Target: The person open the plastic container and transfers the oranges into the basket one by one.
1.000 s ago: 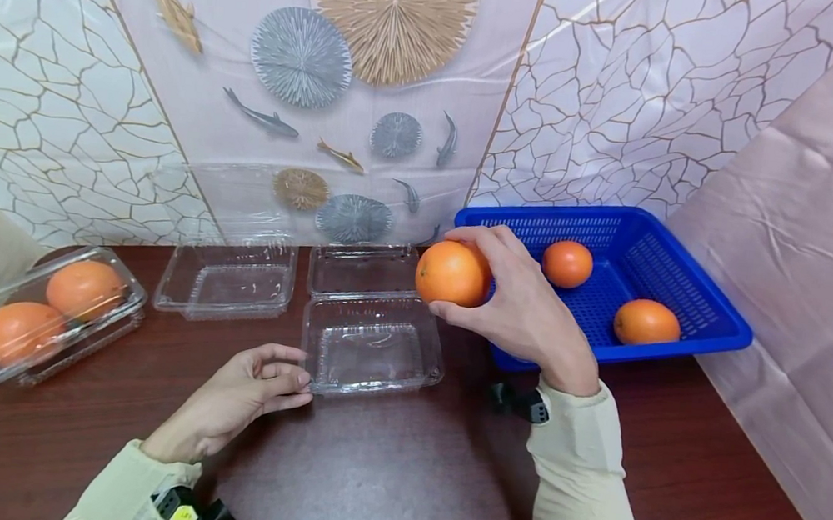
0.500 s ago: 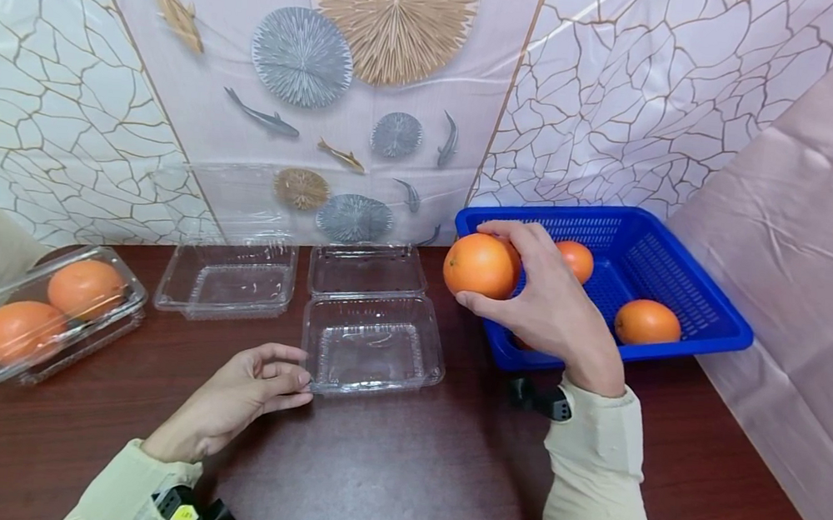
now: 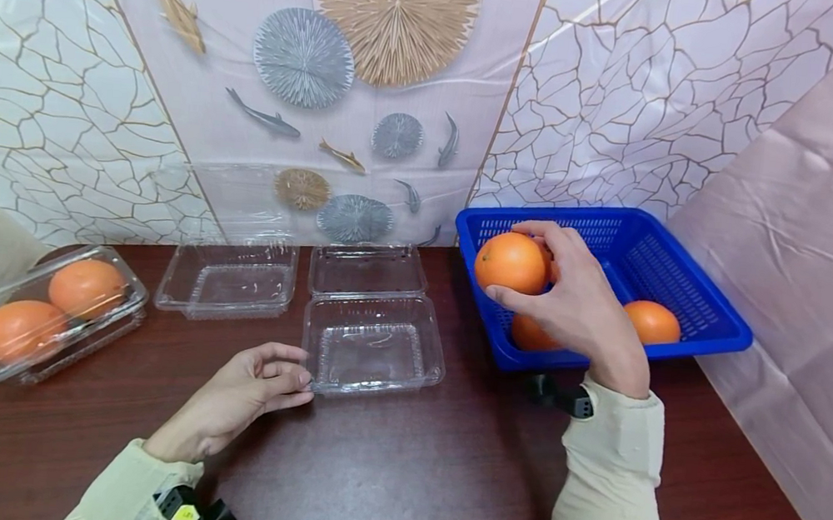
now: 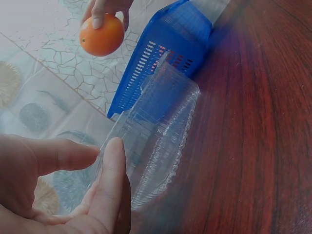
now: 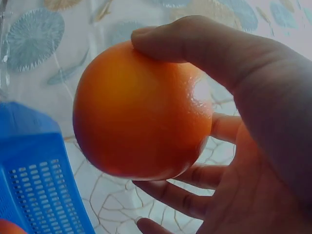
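Observation:
My right hand (image 3: 585, 306) grips an orange (image 3: 512, 263) over the left part of the blue plastic basket (image 3: 714, 301). In the right wrist view, the thumb lies on one side of this orange (image 5: 141, 112) and the fingers curl round the other. Inside the basket sit another orange (image 3: 653, 322) at the right and one (image 3: 530, 334) partly hidden below my hand. At the front left corner of an open clear plastic clamshell box (image 3: 373, 352), my left hand (image 3: 253, 391) pinches the rim between thumb and fingers. The left wrist view shows this hand (image 4: 73, 185) close up.
A second open clear box (image 3: 230, 275) stands left of the first, its lid raised against the patterned backdrop (image 3: 369, 121). At far left, a closed clear box (image 3: 53, 317) holds two oranges. Brown wooden tabletop (image 3: 381, 474) stretches across the front.
My right hand has moved right with the orange, from beside the basket's left rim to over the basket. The left hand and the boxes keep their places.

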The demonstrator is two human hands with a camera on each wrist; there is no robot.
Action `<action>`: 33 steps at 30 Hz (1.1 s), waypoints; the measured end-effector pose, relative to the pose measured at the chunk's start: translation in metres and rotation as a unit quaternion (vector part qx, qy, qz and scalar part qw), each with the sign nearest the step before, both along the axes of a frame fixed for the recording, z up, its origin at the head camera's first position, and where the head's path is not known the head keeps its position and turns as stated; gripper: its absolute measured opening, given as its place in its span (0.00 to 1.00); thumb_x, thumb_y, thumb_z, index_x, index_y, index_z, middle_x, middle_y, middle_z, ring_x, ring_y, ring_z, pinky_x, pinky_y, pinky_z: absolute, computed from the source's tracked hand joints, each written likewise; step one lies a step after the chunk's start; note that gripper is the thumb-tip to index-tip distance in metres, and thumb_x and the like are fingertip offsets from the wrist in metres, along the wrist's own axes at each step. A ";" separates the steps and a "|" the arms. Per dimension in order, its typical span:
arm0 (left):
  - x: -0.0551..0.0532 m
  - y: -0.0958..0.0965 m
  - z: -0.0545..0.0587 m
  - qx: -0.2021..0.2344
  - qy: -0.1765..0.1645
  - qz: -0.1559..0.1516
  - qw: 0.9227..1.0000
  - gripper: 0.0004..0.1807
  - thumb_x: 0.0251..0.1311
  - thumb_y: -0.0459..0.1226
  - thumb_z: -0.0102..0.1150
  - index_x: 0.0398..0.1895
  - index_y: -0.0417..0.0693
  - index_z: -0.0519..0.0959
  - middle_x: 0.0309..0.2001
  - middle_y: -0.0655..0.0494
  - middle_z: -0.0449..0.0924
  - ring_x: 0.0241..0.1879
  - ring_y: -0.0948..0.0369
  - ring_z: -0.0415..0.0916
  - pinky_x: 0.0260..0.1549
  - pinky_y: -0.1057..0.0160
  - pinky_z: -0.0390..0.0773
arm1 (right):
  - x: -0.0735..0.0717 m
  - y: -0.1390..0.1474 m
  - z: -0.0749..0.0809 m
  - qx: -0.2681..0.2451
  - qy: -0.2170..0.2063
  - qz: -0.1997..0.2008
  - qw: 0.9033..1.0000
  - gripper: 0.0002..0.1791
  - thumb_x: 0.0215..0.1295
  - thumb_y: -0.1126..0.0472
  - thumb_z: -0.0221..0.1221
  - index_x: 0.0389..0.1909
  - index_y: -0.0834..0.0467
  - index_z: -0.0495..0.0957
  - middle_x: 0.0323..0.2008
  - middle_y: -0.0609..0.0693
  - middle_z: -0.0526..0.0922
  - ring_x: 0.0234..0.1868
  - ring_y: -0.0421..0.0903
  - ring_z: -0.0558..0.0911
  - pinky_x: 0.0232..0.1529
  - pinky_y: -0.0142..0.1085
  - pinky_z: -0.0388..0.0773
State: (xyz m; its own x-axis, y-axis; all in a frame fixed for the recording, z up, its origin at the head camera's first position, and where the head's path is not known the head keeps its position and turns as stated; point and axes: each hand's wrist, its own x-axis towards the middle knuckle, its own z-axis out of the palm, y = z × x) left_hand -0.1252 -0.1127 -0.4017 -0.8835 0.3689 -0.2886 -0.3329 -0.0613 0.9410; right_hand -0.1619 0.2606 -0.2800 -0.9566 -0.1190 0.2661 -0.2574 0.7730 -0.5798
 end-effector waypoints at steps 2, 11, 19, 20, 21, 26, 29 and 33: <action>0.000 0.000 0.000 0.001 0.001 0.000 1.000 0.27 0.72 0.26 0.52 0.68 0.25 0.56 0.41 0.54 0.79 0.43 0.63 0.83 0.56 0.61 0.86 | 0.000 0.004 0.000 0.003 -0.009 -0.010 1.000 0.38 0.56 0.44 0.74 0.66 0.48 0.70 0.62 0.51 0.73 0.56 0.52 0.73 0.52 0.46 0.75; -0.001 0.000 -0.002 0.007 0.001 -0.001 1.000 0.27 0.71 0.25 0.53 0.68 0.25 0.56 0.41 0.54 0.80 0.43 0.63 0.83 0.56 0.61 0.86 | 0.000 0.017 0.000 0.005 -0.033 -0.031 0.999 0.39 0.57 0.44 0.73 0.68 0.48 0.69 0.61 0.54 0.72 0.56 0.54 0.73 0.51 0.47 0.76; 0.000 0.000 0.000 0.003 -0.002 0.001 1.000 0.27 0.71 0.25 0.52 0.68 0.25 0.56 0.41 0.53 0.80 0.43 0.63 0.83 0.56 0.60 0.86 | -0.003 0.025 -0.004 0.017 -0.066 -0.040 0.997 0.42 0.59 0.40 0.71 0.71 0.49 0.66 0.61 0.56 0.73 0.56 0.55 0.72 0.51 0.47 0.76; 0.000 0.000 0.001 0.003 -0.002 0.001 1.000 0.28 0.71 0.25 0.52 0.69 0.25 0.56 0.41 0.53 0.80 0.43 0.63 0.83 0.56 0.60 0.86 | -0.004 0.025 -0.005 0.019 -0.066 -0.039 0.997 0.43 0.59 0.40 0.71 0.71 0.50 0.66 0.61 0.56 0.73 0.56 0.55 0.72 0.51 0.47 0.76; 0.000 0.000 0.001 0.002 -0.001 0.000 1.000 0.28 0.71 0.25 0.52 0.69 0.25 0.56 0.41 0.53 0.80 0.43 0.63 0.83 0.56 0.60 0.86 | -0.005 0.026 -0.006 0.022 -0.066 -0.038 0.997 0.43 0.59 0.40 0.71 0.71 0.50 0.66 0.61 0.57 0.73 0.56 0.56 0.72 0.51 0.48 0.76; 0.000 -0.001 0.001 0.001 -0.002 -0.001 1.000 0.28 0.71 0.25 0.53 0.69 0.25 0.56 0.41 0.53 0.80 0.44 0.63 0.83 0.57 0.61 0.86 | -0.009 0.027 -0.012 0.026 -0.079 -0.033 0.996 0.41 0.60 0.41 0.70 0.71 0.51 0.66 0.62 0.58 0.74 0.58 0.57 0.73 0.53 0.51 0.77; 0.000 -0.001 0.000 0.001 -0.002 -0.001 1.000 0.28 0.71 0.26 0.53 0.69 0.25 0.56 0.41 0.53 0.80 0.44 0.63 0.83 0.57 0.61 0.86 | -0.012 0.027 -0.015 0.024 -0.088 -0.031 0.995 0.41 0.60 0.42 0.70 0.71 0.51 0.66 0.63 0.58 0.73 0.59 0.57 0.73 0.55 0.53 0.77; 0.000 -0.001 0.000 0.002 -0.001 0.000 1.000 0.28 0.71 0.25 0.53 0.69 0.25 0.56 0.41 0.53 0.80 0.44 0.62 0.83 0.57 0.60 0.86 | -0.015 0.027 -0.018 0.033 -0.094 -0.026 0.995 0.42 0.61 0.43 0.70 0.71 0.53 0.66 0.66 0.59 0.72 0.59 0.58 0.73 0.57 0.56 0.77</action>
State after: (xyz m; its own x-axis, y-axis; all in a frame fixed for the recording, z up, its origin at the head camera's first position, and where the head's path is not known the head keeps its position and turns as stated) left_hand -0.1254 -0.1139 -0.4022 -0.8827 0.3703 -0.2895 -0.3355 -0.0649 0.9398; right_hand -0.1766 0.2877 -0.2981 -0.9941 -0.0785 0.0754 -0.1074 0.8207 -0.5612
